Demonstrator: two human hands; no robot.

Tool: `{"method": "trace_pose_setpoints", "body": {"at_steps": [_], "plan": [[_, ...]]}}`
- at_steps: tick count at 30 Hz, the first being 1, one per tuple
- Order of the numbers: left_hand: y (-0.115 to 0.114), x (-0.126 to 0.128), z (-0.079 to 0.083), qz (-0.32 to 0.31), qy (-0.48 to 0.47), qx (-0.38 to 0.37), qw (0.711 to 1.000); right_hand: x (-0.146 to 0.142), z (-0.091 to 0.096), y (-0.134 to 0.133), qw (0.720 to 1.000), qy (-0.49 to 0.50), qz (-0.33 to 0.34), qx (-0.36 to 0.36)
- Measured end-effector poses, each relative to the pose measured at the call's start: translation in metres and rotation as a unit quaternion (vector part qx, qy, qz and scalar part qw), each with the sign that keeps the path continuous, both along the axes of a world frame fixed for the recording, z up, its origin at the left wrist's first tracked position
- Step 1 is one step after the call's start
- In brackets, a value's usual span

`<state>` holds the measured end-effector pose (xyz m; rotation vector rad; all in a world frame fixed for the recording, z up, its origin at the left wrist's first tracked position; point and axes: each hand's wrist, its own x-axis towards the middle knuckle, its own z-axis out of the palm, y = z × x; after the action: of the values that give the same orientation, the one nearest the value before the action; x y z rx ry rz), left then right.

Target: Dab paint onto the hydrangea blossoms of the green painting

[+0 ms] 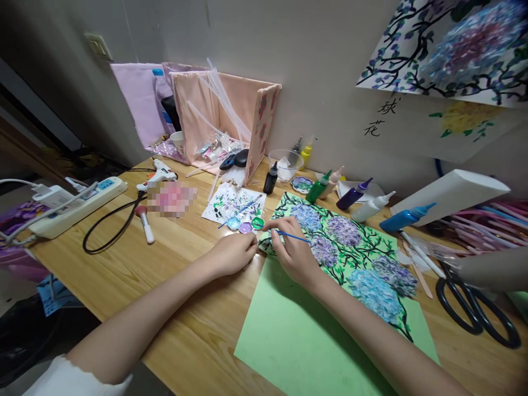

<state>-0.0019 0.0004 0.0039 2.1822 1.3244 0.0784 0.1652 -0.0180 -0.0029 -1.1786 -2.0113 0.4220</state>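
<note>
My right hand (pixel 293 250) pinches a thin blue paintbrush (pixel 295 237) and rests on the left corner of a green painting (pixel 350 247) of purple and blue hydrangeas with black branches. My left hand (pixel 235 254) lies curled on the wooden table (pixel 136 258) at the painting's left edge, fingertips touching that corner; whether it grips anything is hidden. Just beyond my hands sit small round paint pots (pixel 246 224) in blue, purple and green, beside a paint-smeared white sheet (pixel 233 202). A plain green sheet (pixel 297 341) lies under my right forearm.
Paint bottles (pixel 355 193) in black, green, purple, white and blue stand behind the painting. Black scissors (pixel 474 308) lie at right. A power strip (pixel 78 203), a cable and a glue gun (pixel 159 176) sit at left. A pink fabric box (pixel 231 118) stands by the wall.
</note>
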Motion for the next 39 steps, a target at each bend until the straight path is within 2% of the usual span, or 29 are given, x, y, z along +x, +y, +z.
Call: {"method": "trace_pose_setpoints", "body": {"at_steps": [4,8,13,18,22,28,39], "plan": [[0.001,0.000,-0.001,-0.011,0.004,-0.002,1.000,-0.009,-0.001,0.006,0.999,-0.020,0.011,-0.027],[0.000,0.000,0.001,-0.009,0.001,-0.005,1.000,-0.006,0.000,0.001,1.000,-0.001,0.011,-0.004],[-0.001,0.000,0.005,-0.003,-0.005,-0.020,1.000,0.013,-0.002,-0.018,0.999,0.020,-0.023,0.030],[0.001,0.000,0.006,-0.001,-0.014,-0.041,0.999,0.037,-0.018,-0.038,0.995,0.054,-0.063,0.047],[0.002,0.000,0.005,-0.003,-0.018,-0.050,0.999,0.044,-0.025,-0.043,0.993,0.081,-0.054,0.061],[0.004,0.001,0.002,-0.007,-0.018,-0.055,0.998,0.041,-0.025,-0.042,0.995,0.073,-0.023,0.071],[0.004,0.001,0.002,-0.013,-0.014,-0.049,0.999,0.042,-0.026,-0.042,0.996,0.057,-0.023,0.062]]}}
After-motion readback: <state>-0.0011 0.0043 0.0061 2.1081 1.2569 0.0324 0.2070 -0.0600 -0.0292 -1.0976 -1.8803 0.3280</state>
